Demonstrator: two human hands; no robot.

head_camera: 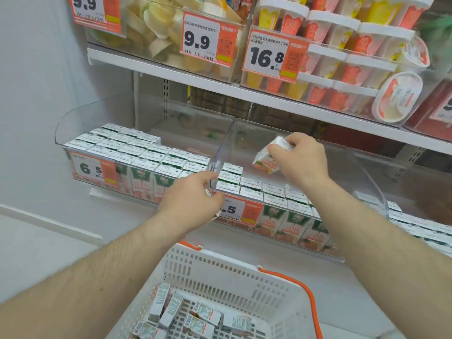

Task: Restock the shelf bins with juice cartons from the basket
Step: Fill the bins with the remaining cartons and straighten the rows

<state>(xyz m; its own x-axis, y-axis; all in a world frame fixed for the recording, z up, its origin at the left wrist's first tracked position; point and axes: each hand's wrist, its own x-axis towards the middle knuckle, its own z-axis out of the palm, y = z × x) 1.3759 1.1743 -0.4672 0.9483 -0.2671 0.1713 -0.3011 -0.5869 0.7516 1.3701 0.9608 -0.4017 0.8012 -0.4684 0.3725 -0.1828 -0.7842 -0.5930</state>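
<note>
A white shelf (pixel 171 72) runs along a pale wall (pixel 36 94), carrying clear plastic bins with orange-and-white price tags. The right hand (pixel 300 160) pinches a tilted juice carton (pixel 266 159) by its top, held above the middle bin (pixel 281 140), whose front rows already hold upright cartons while the back is bare. The left hand (pixel 193 196) curls its fingers at that bin's front left corner, seemingly around something small and white, though the blur makes this uncertain. The left bin (pixel 73 118) beside it is nearly full of cartons. Below, a white basket (pixel 220 272) with orange handles holds loose cartons (pixel 200 316) lying flat. The shelf above carries dessert tubs (pixel 342 45).
</note>
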